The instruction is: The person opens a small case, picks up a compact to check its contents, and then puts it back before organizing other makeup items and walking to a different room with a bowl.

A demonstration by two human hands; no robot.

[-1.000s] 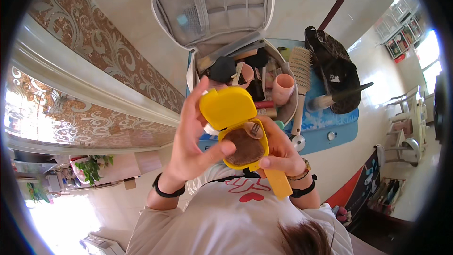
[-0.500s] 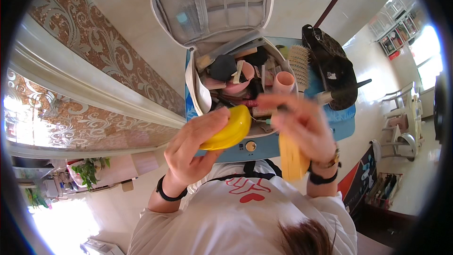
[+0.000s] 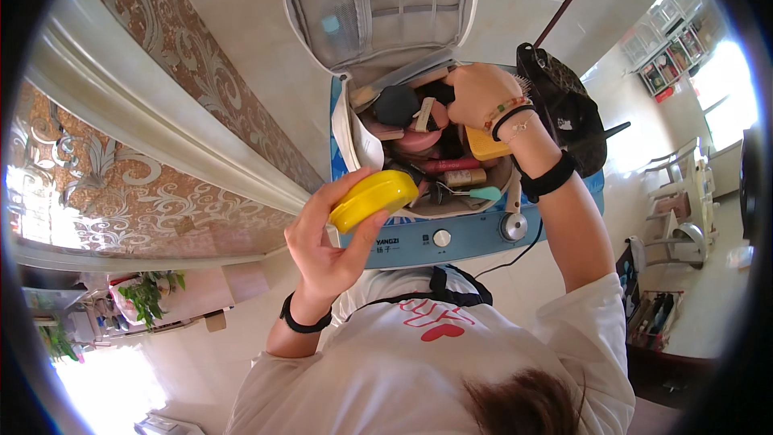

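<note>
A round, glossy yellow case (image 3: 375, 200) is gripped between the thumb and fingers of my left hand (image 3: 324, 234), just off the near left side of the open cosmetic bag (image 3: 346, 131). My right hand (image 3: 483, 97) is down inside the bag's right side, closed, its fingertips hidden. From beneath its palm and wrist juts an orange-yellow box (image 3: 486, 145). Around the hands, the bag holds a dark round puff (image 3: 397, 106), a pink round item (image 3: 419, 140), a dark red tube (image 3: 451, 165), a small bottle (image 3: 465, 178) and a turquoise-handled tool (image 3: 485, 193).
Under the bag is a blue appliance (image 3: 411, 243) with knobs on its front. The bag's grey lid (image 3: 322, 0) stands open at the back. To the right lies a black bag (image 3: 568, 113) beside a dark pointed rod (image 3: 616, 130). A patterned curtain-like panel (image 3: 233, 97) rises at left.
My right hand has moved forward and down into the bag with the orange-yellow box. My left hand still holds the yellow case, which has tilted. The view has shifted slightly.
</note>
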